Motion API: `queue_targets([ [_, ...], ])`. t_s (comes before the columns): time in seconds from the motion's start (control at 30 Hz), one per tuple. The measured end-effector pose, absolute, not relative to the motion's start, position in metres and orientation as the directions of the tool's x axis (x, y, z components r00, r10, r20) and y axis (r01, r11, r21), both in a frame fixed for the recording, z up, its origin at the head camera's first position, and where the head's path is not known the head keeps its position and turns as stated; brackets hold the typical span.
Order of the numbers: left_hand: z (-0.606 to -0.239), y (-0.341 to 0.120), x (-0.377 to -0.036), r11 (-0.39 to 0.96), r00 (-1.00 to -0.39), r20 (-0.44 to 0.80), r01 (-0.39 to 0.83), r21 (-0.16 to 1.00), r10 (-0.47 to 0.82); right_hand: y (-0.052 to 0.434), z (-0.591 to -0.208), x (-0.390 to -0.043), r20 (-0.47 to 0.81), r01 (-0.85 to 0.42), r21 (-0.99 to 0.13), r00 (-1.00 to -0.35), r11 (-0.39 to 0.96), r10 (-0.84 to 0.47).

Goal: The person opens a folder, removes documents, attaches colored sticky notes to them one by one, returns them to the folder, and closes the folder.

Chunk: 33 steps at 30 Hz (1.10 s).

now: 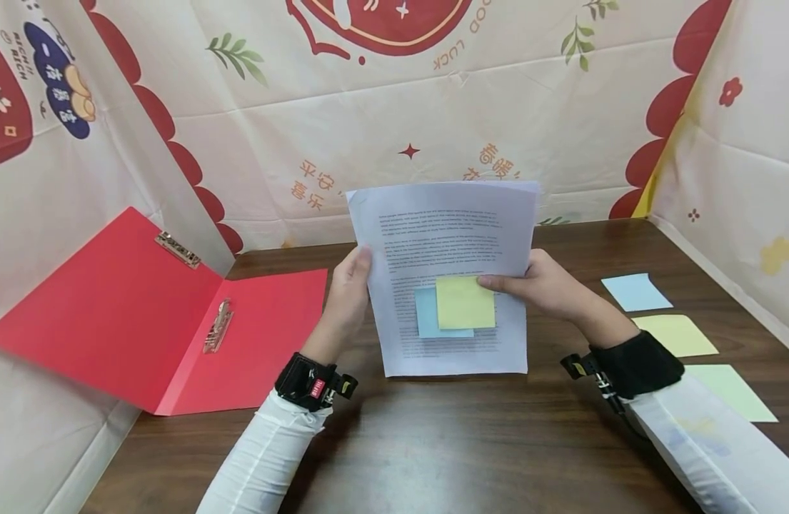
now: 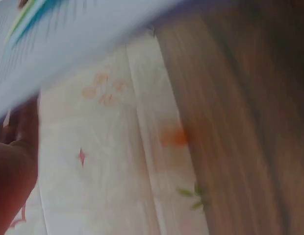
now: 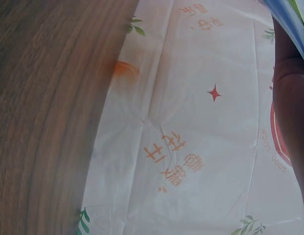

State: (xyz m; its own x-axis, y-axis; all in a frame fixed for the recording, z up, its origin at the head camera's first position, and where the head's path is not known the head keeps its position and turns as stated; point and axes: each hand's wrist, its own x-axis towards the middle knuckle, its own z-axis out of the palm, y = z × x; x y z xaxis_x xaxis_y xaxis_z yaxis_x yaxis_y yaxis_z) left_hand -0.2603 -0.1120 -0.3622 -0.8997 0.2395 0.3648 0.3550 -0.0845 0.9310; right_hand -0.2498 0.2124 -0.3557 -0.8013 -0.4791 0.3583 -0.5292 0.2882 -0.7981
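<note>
A stack of printed white sheets [image 1: 448,243] stands tilted up off the brown table [image 1: 433,442] in the head view. My left hand [image 1: 350,285] grips its left edge, thumb on the front. My right hand [image 1: 543,285] pinches the right edge, thumb lying on a yellow sticky note [image 1: 463,303] stuck to the page. A blue sticky note [image 1: 426,318] lies partly under the yellow one. In the left wrist view the sheets [image 2: 68,54] blur across the top with part of my hand [image 2: 12,171] at the left. The right wrist view shows only a strip of my hand [image 3: 291,117] at the right.
An open red folder [image 1: 143,314] with metal clips leans against the left wall. Loose sticky notes lie at the right: blue [image 1: 635,291], yellow [image 1: 677,334], green [image 1: 735,391]. Printed cloth walls [image 1: 433,107] enclose the table on three sides.
</note>
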Motion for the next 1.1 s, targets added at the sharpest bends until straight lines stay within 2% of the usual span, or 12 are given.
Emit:
queue_targets([
  [0.07,-0.357,-0.122,-0.265,-0.028,-0.910,0.336,0.340,0.940,0.242,0.214,-0.353,-0.248,0.328,-0.495,-0.815,-0.823,0.300,-0.465],
  [0.1,-0.355,-0.128,-0.269,0.044,-0.917,0.324,0.343,0.938,0.232,0.215,-0.351,-0.247,0.306,-0.471,-0.827,-0.836,0.307,-0.456],
  [0.2,-0.349,-0.155,-0.278,0.366,-0.950,0.269,0.309,0.878,0.157,0.220,-0.346,-0.246,0.233,-0.395,-0.860,-0.867,0.322,-0.441],
  [0.3,-0.351,-0.186,-0.284,0.710,-0.976,0.195,0.204,0.674,0.096,0.226,-0.343,-0.245,0.184,-0.350,-0.879,-0.875,0.323,-0.447],
  [0.4,-0.359,-0.214,-0.288,0.880,-0.998,0.057,0.048,0.473,0.024,0.231,-0.342,-0.245,0.168,-0.337,-0.885,-0.875,0.322,-0.454],
  [0.5,-0.368,-0.238,-0.291,0.942,-0.994,-0.068,-0.105,0.318,-0.087,0.233,-0.342,-0.246,0.162,-0.335,-0.886,-0.871,0.320,-0.463],
  [0.63,-0.378,-0.260,-0.294,0.939,-0.968,-0.154,-0.234,0.250,-0.200,0.234,-0.342,-0.246,0.132,-0.317,-0.892,-0.865,0.322,-0.485],
  [0.93,-0.389,-0.293,-0.299,0.933,-0.900,-0.343,-0.332,0.139,-0.269,0.233,-0.344,-0.248,0.102,-0.306,-0.890,-0.857,0.339,-0.505],
  [1.1,-0.392,-0.290,-0.296,0.948,-0.898,-0.364,-0.302,0.104,-0.246,0.235,-0.344,-0.250,0.092,-0.304,-0.885,-0.857,0.354,-0.507],
])
